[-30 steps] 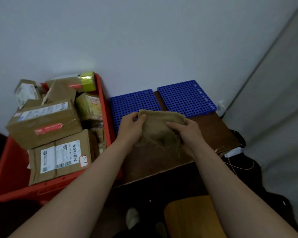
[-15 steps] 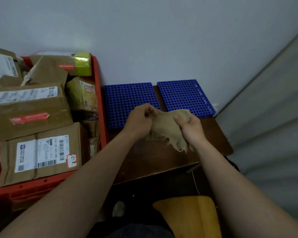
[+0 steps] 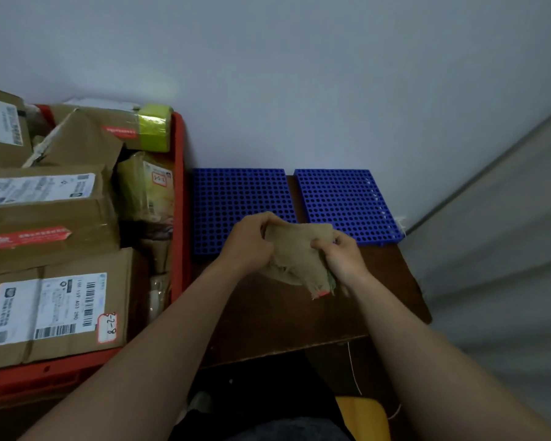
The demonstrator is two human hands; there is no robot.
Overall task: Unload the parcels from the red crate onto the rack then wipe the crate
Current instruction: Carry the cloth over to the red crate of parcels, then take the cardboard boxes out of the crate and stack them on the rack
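Note:
A red crate (image 3: pixel 179 198) stands at the left, full of several brown cardboard parcels (image 3: pixel 54 310) with white labels. To its right, two blue perforated rack panels (image 3: pixel 236 198) lie side by side on a dark brown table (image 3: pixel 268 319). Over the table, my left hand (image 3: pixel 247 243) and my right hand (image 3: pixel 344 256) both grip a tan frayed cloth (image 3: pixel 299 256), bunched between them. The cloth hangs a little above the table, in front of the blue panels.
A grey wall rises behind the crate and the panels. A grey curtain (image 3: pixel 506 249) hangs at the right. Below the table edge are a yellow seat (image 3: pixel 363 418) and a thin cord (image 3: pixel 352 370).
The view has shifted, so the crate fills more of the left. My hands have kept hold of the cloth and regathered it; more of it hangs down beside my right hand.

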